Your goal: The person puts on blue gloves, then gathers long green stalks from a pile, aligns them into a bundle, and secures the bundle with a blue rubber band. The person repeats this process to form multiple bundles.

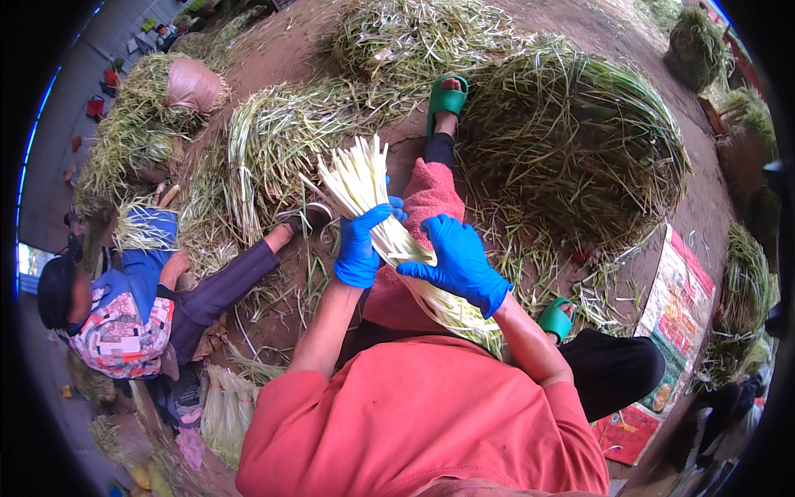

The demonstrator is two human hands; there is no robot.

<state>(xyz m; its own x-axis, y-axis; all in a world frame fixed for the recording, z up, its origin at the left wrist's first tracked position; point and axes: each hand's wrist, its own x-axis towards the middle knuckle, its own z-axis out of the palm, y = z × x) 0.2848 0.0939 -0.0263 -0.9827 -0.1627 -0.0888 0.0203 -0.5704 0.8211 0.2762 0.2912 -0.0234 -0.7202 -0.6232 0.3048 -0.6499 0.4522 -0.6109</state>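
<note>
A bundle of pale, leafy stalks (360, 180) lies slantwise above my lap, its whitish ends pointing up and away from me. My left hand (366, 239), in a blue glove, is closed around the bundle, with fingertips showing at its far side. The greener ends (466, 317) trail down toward my right forearm. My right hand (456, 264), gloved in blue too, is over the middle of the bundle. Its thumb and forefinger are spread across the stalks, and whether it grips any is hidden. A pink towel-like cloth (428, 192) covers my leg beneath the bundle.
A big heap of green stalks (571, 143) stands ahead on the right; another pile (292, 143) lies ahead on the left. Another person (124, 317) sits at the left with stalks on the lap. Tied bundles (230, 404) lie behind that person. A printed sheet (667, 335) is on the right.
</note>
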